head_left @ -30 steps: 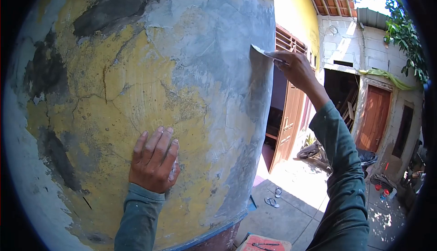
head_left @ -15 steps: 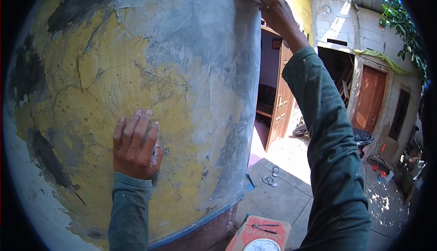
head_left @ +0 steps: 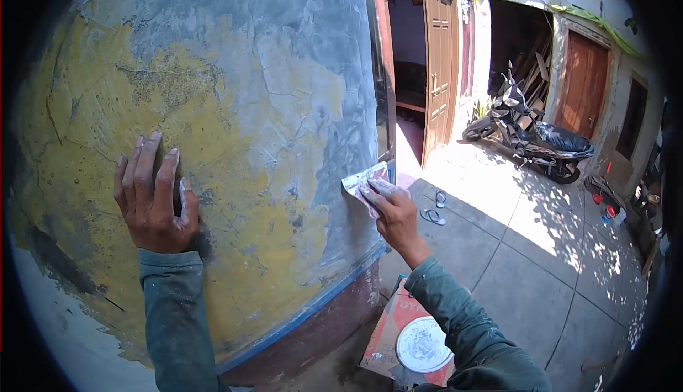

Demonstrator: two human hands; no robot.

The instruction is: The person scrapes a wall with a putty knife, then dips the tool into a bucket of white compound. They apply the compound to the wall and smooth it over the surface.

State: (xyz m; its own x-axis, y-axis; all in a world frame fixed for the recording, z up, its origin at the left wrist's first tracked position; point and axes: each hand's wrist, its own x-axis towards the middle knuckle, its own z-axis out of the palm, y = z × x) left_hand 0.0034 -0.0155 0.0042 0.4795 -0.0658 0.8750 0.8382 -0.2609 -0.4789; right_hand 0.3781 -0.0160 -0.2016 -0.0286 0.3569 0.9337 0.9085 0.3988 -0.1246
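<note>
My left hand (head_left: pixel 151 196) rests against the patchy yellow wall (head_left: pixel 242 200), fingers stretched upward and the thumb apart, with pale residue on the fingers and thumb. My right hand (head_left: pixel 395 214) grips a putty knife (head_left: pixel 366 183), its wide blade smeared white and laid near the wall's right-hand edge. Grey skim coat (head_left: pixel 284 43) covers the wall's upper and right parts, and bare yellow paint with cracks shows around my left hand. The knife's handle is mostly hidden by my fingers.
Below my right forearm, a white round lid or tub (head_left: pixel 423 344) sits on a red and brown cardboard box (head_left: pixel 388 321). Sandals (head_left: pixel 432 215) lie on the paving. A motorbike (head_left: pixel 530 132) stands by an open wooden door (head_left: pixel 437 72).
My right hand has swept the putty knife from high on the wall's edge down to its lower right. The view has turned downward and right; my left hand stays on the wall.
</note>
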